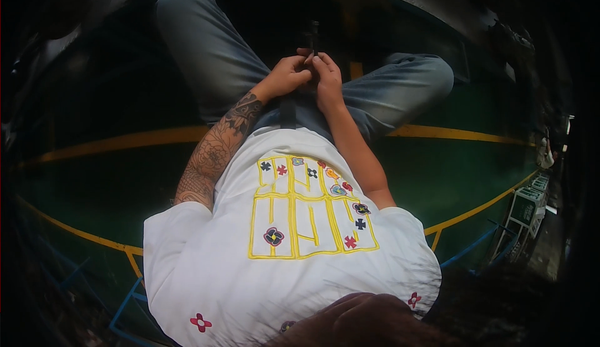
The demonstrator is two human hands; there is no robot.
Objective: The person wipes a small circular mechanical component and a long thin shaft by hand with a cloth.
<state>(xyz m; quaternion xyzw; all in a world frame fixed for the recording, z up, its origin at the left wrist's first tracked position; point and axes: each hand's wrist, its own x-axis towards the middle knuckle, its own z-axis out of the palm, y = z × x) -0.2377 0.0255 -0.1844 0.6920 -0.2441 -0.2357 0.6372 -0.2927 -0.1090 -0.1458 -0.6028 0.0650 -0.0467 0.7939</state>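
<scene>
In front of my lap, my left hand (289, 74) and my right hand (330, 76) come together around a slender dark object (315, 35). It points up and away from me, with a short crosspiece partway along it. Its exact kind is too dark to tell. The thumb and fingers of my right hand pinch its lower end. Fingers of my left hand are bent against the same end from the other side, and their tips partly hide it. Both forearms rest close to my thighs in blue jeans (225, 47).
I sit with bent, spread legs on a dark green floor (140, 173) with yellow lines (164, 136). Blue metal frames (124, 307) stand near the lower left. Green and white boxes (527, 206) are stacked at the right. The far surroundings are very dark.
</scene>
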